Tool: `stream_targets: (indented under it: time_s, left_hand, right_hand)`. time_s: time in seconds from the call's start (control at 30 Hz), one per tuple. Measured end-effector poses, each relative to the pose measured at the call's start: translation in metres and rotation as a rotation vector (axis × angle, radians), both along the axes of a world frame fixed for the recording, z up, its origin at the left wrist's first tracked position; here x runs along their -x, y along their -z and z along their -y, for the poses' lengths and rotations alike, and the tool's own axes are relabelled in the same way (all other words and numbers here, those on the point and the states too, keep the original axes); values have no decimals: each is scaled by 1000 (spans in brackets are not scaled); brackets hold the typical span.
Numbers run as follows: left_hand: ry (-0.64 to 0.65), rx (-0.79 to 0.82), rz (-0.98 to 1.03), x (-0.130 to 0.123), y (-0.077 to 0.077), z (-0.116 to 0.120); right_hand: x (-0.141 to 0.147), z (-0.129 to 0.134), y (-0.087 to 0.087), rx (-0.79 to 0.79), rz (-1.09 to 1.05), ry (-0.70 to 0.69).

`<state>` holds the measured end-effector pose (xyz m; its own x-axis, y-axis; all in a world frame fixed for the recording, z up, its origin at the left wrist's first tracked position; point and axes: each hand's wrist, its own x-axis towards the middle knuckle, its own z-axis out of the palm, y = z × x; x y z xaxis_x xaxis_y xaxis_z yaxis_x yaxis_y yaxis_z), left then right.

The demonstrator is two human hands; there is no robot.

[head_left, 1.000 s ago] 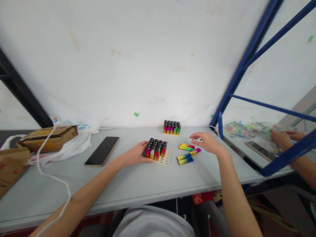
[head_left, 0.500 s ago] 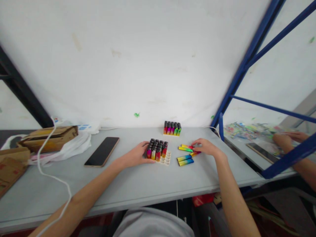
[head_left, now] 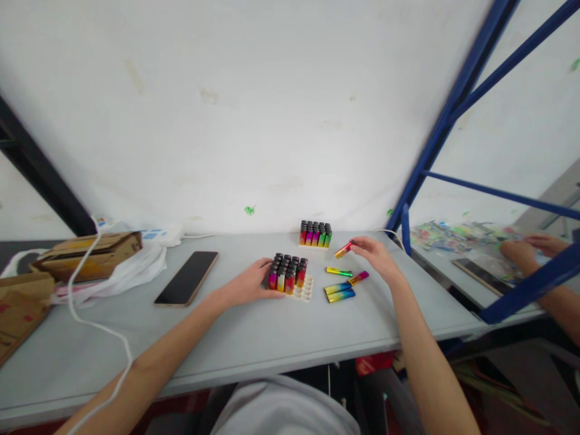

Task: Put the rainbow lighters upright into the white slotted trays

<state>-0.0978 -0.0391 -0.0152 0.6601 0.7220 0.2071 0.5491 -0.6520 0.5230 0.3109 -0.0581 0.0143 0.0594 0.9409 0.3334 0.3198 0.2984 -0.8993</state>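
Observation:
My right hand pinches a red and yellow lighter by its red end, raised above the table. Below it lie a green and yellow lighter, a purple and orange lighter and two blue and yellow lighters. My left hand is curled around the left side of a white tray, thumb in front and fingers behind. Shiny lighters with dark tops stand upright in the tray. Holes show bare along its right side.
A second block of upright lighters stands near the wall. A phone lies to the left, beside a cardboard box on a white plastic bag. A white cable crosses the left. Blue frame bars rise right; another person's arm is beyond.
My right hand has lifted the red and yellow lighter off the small pile, moving up and slightly left. My left hand stays at the tray.

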Motion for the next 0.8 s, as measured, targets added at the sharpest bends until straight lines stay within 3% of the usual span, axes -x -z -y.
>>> stream_targets:
  time_s: [0.13, 0.37, 0.47, 0.6, 0.8]
  left_hand:
    - [5, -8, 1, 1, 0, 0]
    - [5, -2, -6, -1, -6, 4]
    - [7, -1, -10, -2, -6, 4]
    - [14, 0, -11, -1, -5, 3]
    - [40, -6, 7, -1, -3, 2]
  right_hand:
    - [21, 1, -11, -21, -325, 45]
    - [68, 27, -50, 36, -418, -122]
    - [93, 38, -59, 77, -445, -219]
    - [126, 42, -52, 86, -344, -230]
    - [152, 36, -24, -27, -179, -123]
